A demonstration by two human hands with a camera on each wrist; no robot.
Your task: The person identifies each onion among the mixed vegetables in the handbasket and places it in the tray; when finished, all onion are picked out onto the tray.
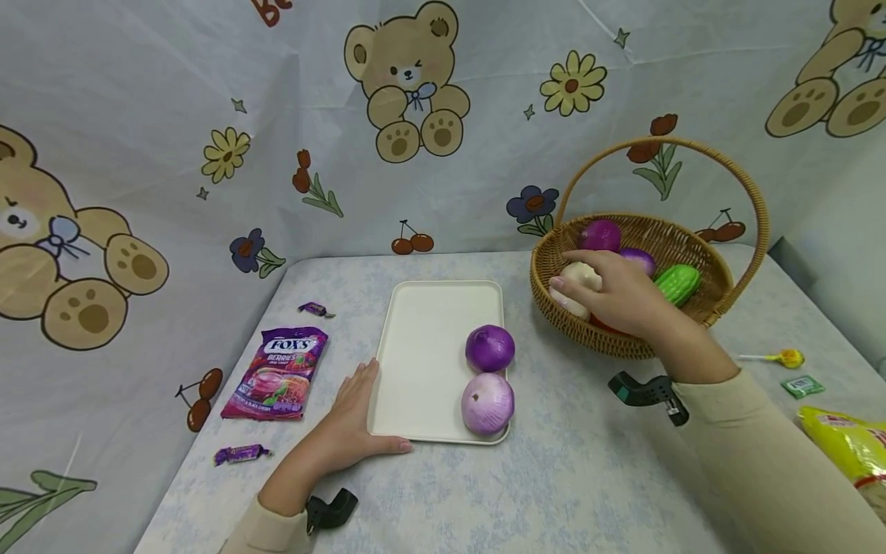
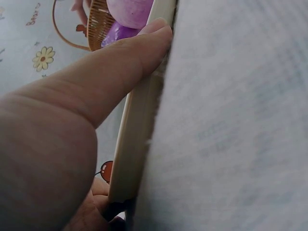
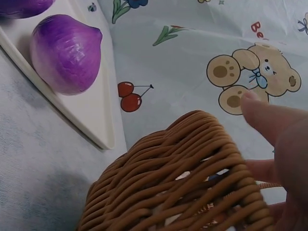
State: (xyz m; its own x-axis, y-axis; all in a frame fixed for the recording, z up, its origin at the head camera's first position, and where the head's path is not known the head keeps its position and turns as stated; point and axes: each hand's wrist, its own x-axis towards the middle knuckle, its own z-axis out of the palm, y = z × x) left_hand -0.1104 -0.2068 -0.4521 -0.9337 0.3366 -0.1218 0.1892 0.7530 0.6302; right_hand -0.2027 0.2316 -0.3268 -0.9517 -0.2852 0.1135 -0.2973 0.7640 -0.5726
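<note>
My left hand [image 1: 346, 431] lies at the near left corner of a cream tray [image 1: 422, 346], fingers extended along its left side and thumb on its near edge. In the left wrist view, the thumb touches the tray's rim [image 2: 130, 144]. A dark purple onion [image 1: 490, 348] and a paler purple onion [image 1: 487, 404] sit on the tray's right side. My right hand [image 1: 619, 296] reaches into a wicker basket [image 1: 626, 346], thumb and fingers spread over white bulb-like vegetables [image 1: 580, 275]. In the right wrist view, the basket's rim partly hides the fingers.
Also in the basket are purple vegetables [image 1: 601, 235] and a green ridged vegetable [image 1: 678, 285]; its tall handle [image 1: 757, 208] arches above. A candy bag [image 1: 277, 373] and wrapped candies [image 1: 242, 454] lie at left. At right are a lollipop [image 1: 789, 358], a green packet [image 1: 803, 386] and a yellow bag [image 1: 844, 446].
</note>
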